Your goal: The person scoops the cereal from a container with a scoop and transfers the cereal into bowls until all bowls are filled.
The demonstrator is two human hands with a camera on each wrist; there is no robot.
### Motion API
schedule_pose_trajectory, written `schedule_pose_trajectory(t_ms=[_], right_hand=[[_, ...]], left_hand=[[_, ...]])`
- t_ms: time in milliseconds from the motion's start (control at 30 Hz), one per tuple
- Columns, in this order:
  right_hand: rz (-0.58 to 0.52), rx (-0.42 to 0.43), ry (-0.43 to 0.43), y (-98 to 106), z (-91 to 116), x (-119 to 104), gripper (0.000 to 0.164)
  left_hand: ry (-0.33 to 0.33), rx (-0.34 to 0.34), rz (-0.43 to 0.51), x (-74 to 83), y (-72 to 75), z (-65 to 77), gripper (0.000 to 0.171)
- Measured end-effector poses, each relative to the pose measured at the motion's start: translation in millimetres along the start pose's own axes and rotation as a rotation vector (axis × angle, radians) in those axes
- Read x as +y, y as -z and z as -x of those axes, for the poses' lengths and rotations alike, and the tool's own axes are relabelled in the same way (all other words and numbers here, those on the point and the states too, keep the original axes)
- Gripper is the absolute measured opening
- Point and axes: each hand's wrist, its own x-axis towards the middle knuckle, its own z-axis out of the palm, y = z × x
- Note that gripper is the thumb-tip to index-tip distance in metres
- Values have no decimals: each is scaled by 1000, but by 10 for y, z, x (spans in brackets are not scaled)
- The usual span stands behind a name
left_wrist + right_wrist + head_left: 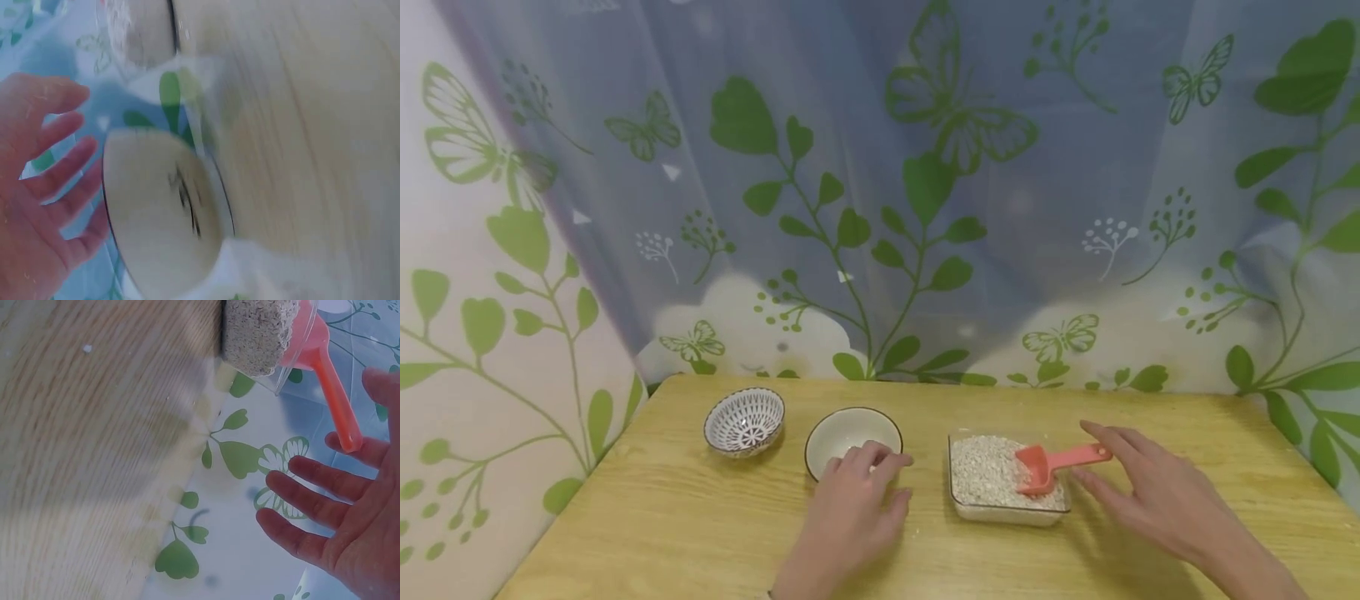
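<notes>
Red plastic, the scoop (1037, 472) sat in the oats (985, 471). The right hand (1153, 492), spread at its handle (1078, 456), seemed set to take it, needing a pinch; the left hand (853, 508) hung loose-fingered by the bowl (835, 435).

Head view looks forward-down; left wrist's (close, tilted) shares its cream bowl (844, 429); right wrist's, its scoop (1037, 473).
</notes>
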Motion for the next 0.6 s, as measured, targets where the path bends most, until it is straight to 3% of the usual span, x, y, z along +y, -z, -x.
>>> schedule_pose_trajectory(t_ms=[167,300,433,600], right_hand=[[1,-13,-3,11,-13,-19,58],[1,-18,2,22,-28,-26,53],[-4,-44,-13,29,-54,-36,49],[-14,-73,-9,23,-112,-42,41]], left_hand=[[-51,-19,86,250,-124,-103,46],[-51,-123,172,442,-232,-180,70],[56,-273,289,577,-339,-241,88],[232,-424,440,610,-471,-307,106]])
